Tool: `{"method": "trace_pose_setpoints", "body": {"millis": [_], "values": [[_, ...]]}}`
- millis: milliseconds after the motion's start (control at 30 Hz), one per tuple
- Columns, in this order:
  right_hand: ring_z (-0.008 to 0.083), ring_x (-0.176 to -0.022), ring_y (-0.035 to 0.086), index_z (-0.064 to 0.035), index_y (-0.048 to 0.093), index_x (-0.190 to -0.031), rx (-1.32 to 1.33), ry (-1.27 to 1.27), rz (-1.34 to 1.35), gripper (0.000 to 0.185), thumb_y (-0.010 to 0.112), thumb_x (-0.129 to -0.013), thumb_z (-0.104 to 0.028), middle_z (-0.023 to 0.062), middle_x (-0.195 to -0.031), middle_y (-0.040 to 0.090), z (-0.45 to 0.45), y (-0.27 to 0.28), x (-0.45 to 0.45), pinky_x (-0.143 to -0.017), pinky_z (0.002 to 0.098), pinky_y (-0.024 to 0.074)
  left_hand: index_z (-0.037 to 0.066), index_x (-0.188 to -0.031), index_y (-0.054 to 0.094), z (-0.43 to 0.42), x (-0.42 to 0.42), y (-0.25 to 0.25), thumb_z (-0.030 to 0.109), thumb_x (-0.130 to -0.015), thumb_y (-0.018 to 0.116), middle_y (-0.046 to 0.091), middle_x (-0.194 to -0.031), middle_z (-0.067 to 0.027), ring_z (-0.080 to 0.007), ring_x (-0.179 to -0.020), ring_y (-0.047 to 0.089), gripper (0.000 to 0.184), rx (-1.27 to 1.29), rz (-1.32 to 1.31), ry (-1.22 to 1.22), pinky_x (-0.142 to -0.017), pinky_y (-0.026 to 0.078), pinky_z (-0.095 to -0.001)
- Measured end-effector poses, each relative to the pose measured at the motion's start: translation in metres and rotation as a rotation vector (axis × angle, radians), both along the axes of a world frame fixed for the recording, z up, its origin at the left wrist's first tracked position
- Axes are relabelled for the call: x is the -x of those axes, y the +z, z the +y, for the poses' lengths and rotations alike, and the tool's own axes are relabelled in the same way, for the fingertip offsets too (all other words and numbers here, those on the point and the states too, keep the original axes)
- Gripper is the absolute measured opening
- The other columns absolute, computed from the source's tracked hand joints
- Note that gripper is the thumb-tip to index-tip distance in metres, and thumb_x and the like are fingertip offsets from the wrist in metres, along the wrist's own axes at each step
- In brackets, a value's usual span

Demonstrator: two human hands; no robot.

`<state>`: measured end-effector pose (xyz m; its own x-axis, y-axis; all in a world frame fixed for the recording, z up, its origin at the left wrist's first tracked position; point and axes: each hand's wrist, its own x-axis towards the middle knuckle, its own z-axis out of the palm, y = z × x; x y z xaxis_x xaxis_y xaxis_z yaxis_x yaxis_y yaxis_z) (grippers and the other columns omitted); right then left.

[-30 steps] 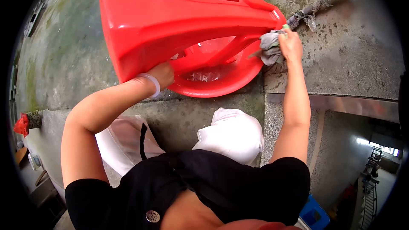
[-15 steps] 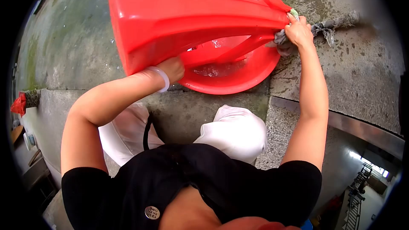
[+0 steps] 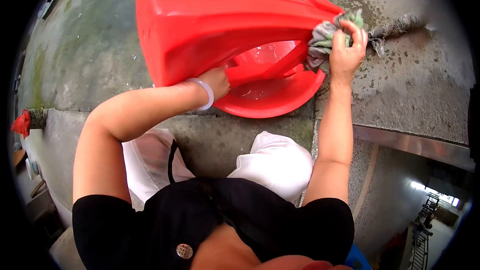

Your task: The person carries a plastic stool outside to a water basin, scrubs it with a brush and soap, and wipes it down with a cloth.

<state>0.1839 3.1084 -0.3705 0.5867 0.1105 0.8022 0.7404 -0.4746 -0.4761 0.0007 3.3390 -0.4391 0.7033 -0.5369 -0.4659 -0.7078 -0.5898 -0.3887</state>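
Observation:
A red plastic stool (image 3: 215,17) lies tipped on its side over a round red basin (image 3: 270,105) with water in it. My left hand (image 3: 216,84), with a pale bangle at the wrist, grips the stool's lower edge; its fingertips are hidden behind the plastic. At the narrow right end of the stool, my right hand (image 3: 348,52) has its fingers curled on a wet grey and green cloth (image 3: 322,42). The cloth lies against the stool's end and covers part of it.
A cloth-wrapped pipe or stick (image 3: 400,26) lies on the concrete at the right. Below it runs a metal edge strip (image 3: 415,145). A red bag (image 3: 21,123) is at the far left. My knees in white trousers (image 3: 275,165) are just below the basin.
The stool has shifted to the right in view, with my left hand still on it. My right hand has changed its hold, and the cloth now spreads wider over the stool's end.

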Motion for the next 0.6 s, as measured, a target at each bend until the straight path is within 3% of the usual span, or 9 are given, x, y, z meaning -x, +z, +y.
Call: {"method": "trace_pose_setpoints", "body": {"millis": [67, 133, 233, 267, 333, 367, 467, 500, 600], "values": [[0.0284, -0.093, 0.055, -0.0076, 0.065, -0.092, -0.007, 0.066, -0.072, 0.016, 0.061, -0.077, -0.006, 0.0142, -0.095, 0.057, 0.027, 0.022, 0.007, -0.087, 0.0389, 0.0433, 0.010, -0.076, 0.070, 0.005, 0.005, -0.006, 0.017, -0.075, 0.055, 0.066, -0.080, -0.0077, -0.0228, -0.077, 0.064, 0.016, 0.009, 0.020, 0.064, -0.069, 0.047, -0.0351], [0.0280, -0.100, 0.055, -0.0118, 0.066, -0.095, 0.123, 0.126, -0.242, 0.016, 0.063, -0.081, -0.018, 0.0102, -0.102, 0.060, 0.057, 0.023, 0.006, -0.088, 0.0397, 0.0422, 0.010, -0.076, 0.069, 0.008, 0.005, -0.011, 0.017, -0.075, 0.055, 0.066, -0.079, -0.0081, -0.0228, -0.076, 0.064, 0.016, 0.061, 0.032, 0.066, -0.068, 0.047, -0.0350], [0.0228, -0.107, 0.056, -0.0176, 0.067, -0.102, 0.586, 0.126, -0.255, 0.024, 0.053, -0.088, -0.032, -0.0012, -0.115, 0.062, 0.066, 0.003, 0.003, -0.086, 0.0385, 0.0429, 0.009, -0.076, 0.069, 0.009, 0.005, -0.015, 0.016, -0.074, 0.055, 0.065, -0.079, -0.0092, -0.0235, -0.074, 0.063, 0.016, 0.052, 0.036, 0.033, -0.067, 0.047, -0.0352], [0.0202, -0.102, 0.058, -0.0161, 0.068, -0.100, 0.563, 0.311, -0.033, 0.024, 0.049, -0.090, -0.028, 0.0012, -0.110, 0.064, 0.059, 0.013, -0.003, -0.084, 0.0384, 0.0444, 0.008, -0.075, 0.068, 0.006, 0.007, -0.018, 0.015, -0.073, 0.055, 0.065, -0.079, -0.0096, -0.0239, -0.074, 0.062, 0.016, 0.039, 0.039, 0.016, -0.067, 0.047, -0.0354], [0.0187, -0.100, 0.059, -0.0143, 0.070, -0.095, 0.665, 0.322, 0.003, 0.025, 0.049, -0.090, -0.027, 0.0018, -0.104, 0.066, 0.045, 0.006, -0.044, -0.080, 0.0369, 0.0464, 0.007, -0.074, 0.068, 0.004, 0.017, -0.045, 0.015, -0.073, 0.054, 0.065, -0.078, -0.0101, -0.0245, -0.074, 0.062, 0.016, 0.127, 0.018, 0.091, -0.068, 0.046, -0.0355], [0.0242, -0.100, 0.059, -0.0115, 0.070, -0.098, 0.769, 0.291, 0.048, 0.023, 0.050, -0.090, -0.020, 0.0069, -0.109, 0.065, 0.039, 0.005, -0.049, -0.086, 0.0337, 0.0444, 0.007, -0.074, 0.067, 0.003, 0.019, -0.047, 0.015, -0.072, 0.054, 0.065, -0.077, -0.0103, -0.0248, -0.074, 0.061, 0.016, 0.165, 0.004, 0.122, -0.068, 0.046, -0.0356], [0.0239, -0.090, 0.058, -0.0118, 0.071, -0.091, 0.669, 0.217, -0.181, 0.020, 0.055, -0.084, -0.021, 0.0011, -0.097, 0.067, 0.022, -0.009, -0.053, -0.077, 0.0358, 0.0479, 0.007, -0.073, 0.067, 0.000, 0.020, -0.045, 0.015, -0.073, 0.052, 0.064, -0.076, -0.0111, -0.0251, -0.073, 0.060, 0.017, 0.046, -0.058, 0.045, -0.069, 0.046, -0.0355], [0.0245, -0.086, 0.056, -0.0115, 0.071, -0.088, 0.576, 0.208, -0.269, 0.017, 0.056, -0.081, -0.016, 0.0029, -0.098, 0.066, 0.017, -0.015, -0.052, -0.078, 0.0360, 0.0478, 0.006, -0.073, 0.067, -0.001, 0.018, -0.046, 0.017, -0.074, 0.051, 0.064, -0.077, -0.0117, -0.0250, -0.074, 0.060, 0.019, 0.026, -0.015, 0.092, -0.070, 0.046, -0.0356], [0.0279, -0.091, 0.058, -0.0082, 0.068, -0.088, 0.528, -0.198, -0.264, 0.015, 0.056, -0.081, -0.013, 0.0116, -0.099, 0.062, -0.023, -0.070, -0.056, -0.079, 0.0378, 0.0484, 0.006, -0.075, 0.067, 0.016, 0.023, -0.056, 0.018, -0.074, 0.051, 0.064, -0.077, -0.0119, -0.0249, -0.074, 0.060, 0.020, 0.112, -0.034, 0.071, -0.070, 0.046, -0.0357]]}}
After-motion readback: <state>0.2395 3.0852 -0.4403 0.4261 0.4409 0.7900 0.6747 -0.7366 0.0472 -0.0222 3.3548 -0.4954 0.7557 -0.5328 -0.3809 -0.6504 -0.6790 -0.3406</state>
